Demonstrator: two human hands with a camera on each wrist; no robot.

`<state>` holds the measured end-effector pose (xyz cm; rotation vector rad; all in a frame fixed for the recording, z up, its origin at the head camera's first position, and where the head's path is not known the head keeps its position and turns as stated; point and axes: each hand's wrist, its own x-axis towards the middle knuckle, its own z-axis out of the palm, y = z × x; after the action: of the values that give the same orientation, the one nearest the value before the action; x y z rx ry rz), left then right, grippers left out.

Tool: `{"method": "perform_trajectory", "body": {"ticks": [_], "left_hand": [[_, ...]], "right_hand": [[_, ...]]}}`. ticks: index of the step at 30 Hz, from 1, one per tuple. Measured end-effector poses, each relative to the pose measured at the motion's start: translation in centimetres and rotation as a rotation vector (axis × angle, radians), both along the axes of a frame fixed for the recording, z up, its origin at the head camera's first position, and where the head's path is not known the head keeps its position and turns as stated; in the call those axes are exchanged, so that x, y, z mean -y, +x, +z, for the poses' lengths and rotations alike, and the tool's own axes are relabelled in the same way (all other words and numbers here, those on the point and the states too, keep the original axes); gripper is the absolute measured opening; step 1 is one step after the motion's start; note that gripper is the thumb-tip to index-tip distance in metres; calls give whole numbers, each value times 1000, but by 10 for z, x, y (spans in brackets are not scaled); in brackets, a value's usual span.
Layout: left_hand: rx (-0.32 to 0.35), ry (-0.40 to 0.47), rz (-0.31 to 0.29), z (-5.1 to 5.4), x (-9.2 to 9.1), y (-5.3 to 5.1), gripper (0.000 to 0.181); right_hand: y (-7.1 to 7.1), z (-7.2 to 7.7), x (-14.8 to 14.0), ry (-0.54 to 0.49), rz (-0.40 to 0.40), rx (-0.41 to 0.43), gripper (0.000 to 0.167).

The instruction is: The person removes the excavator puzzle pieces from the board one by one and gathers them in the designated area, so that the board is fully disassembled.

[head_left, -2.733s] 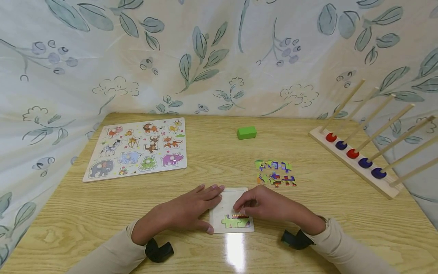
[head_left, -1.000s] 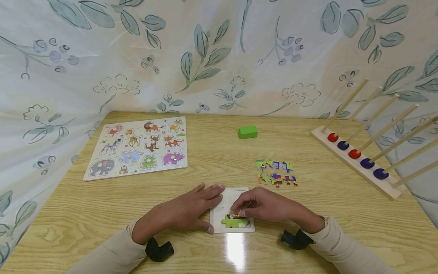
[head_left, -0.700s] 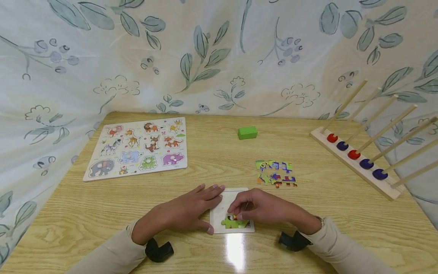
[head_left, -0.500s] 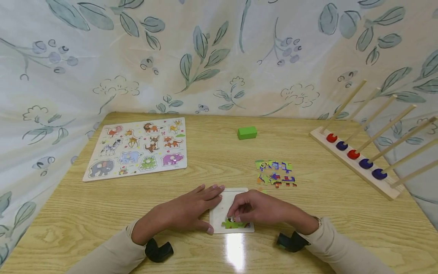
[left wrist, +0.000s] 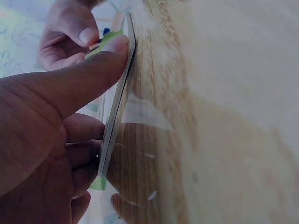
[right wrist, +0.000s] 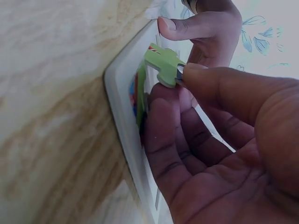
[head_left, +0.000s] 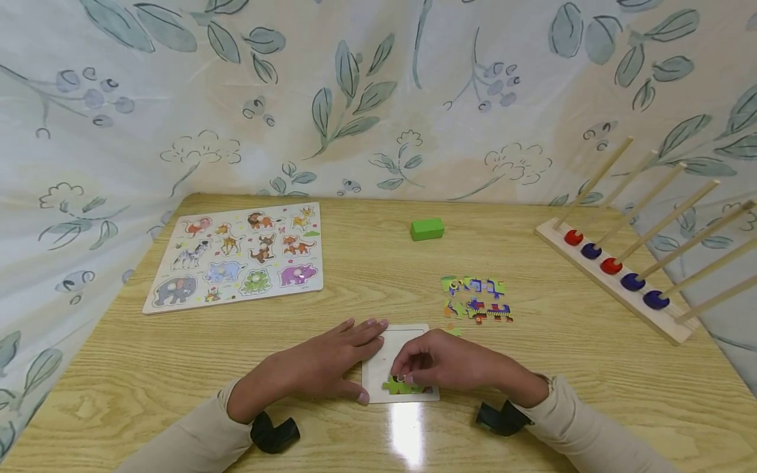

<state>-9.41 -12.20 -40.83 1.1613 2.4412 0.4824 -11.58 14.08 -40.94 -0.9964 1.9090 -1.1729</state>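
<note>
A pale puzzle board [head_left: 378,355] with a raised rim lies near the table's front. My left hand [head_left: 328,358] rests on its left side with fingers extended, the thumb at the near corner. My right hand [head_left: 452,360] pinches a green puzzle piece [head_left: 399,385] between thumb and fingers over the near part of the board. In the right wrist view that green piece [right wrist: 163,63] stands tilted, raised off the board. Beneath it another puzzle piece [right wrist: 140,93], green with red and blue, lies in the board, partly hidden by the fingers.
Several loose puzzle pieces [head_left: 476,302] lie beyond the right hand, one orange-green piece [head_left: 453,330] nearer it. A green block [head_left: 427,229] sits at the back. An animal peg puzzle [head_left: 236,256] lies at left; a wooden rack [head_left: 615,282] with upright rods stands at right.
My right hand has shifted slightly left and nearer, from the red-striped spot onto the green piece, uncovering the orange-green piece behind it. The left hand stays put.
</note>
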Motion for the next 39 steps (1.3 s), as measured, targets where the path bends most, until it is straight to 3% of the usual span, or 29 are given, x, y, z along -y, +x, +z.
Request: {"method": "perform_trajectory", "body": {"ticks": [8, 15, 39], "left_hand": [[3, -11, 4, 0, 0, 0, 87], [3, -15, 3, 0, 0, 0, 87], [-6, -15, -13, 1, 0, 0, 83]], "right_hand": [[3, -1, -1, -21, -24, -74, 13], [3, 5, -5, 12, -92, -104, 13], [-15, 19, -47, 76, -191, -207, 17]]}}
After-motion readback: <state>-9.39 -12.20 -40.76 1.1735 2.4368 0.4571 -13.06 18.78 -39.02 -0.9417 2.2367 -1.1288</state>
